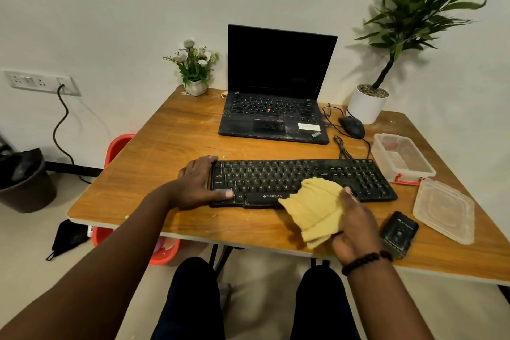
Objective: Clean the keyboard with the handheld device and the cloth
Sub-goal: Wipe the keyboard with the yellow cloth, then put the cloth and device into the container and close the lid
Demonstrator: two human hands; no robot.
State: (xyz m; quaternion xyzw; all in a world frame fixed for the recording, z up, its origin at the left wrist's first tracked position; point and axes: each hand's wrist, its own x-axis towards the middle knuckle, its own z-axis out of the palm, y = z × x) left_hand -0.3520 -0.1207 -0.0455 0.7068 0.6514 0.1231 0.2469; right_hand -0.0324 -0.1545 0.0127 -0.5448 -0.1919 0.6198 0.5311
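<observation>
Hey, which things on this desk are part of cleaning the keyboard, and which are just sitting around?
In use: black Zebronics keyboard, steadied by the left hand; yellow cloth, gripped by the right hand; black handheld device.

Lying about: black laptop, black mouse, clear plastic box, its lid, two potted plants.

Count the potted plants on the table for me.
2. A small flower pot stands at the far left corner beside the laptop; a tall leafy plant in a white pot stands at the far right.

Bare forearms, no sleeves; dark bead bracelet (367, 262) on R wrist; dark trousers (193, 301).
</observation>
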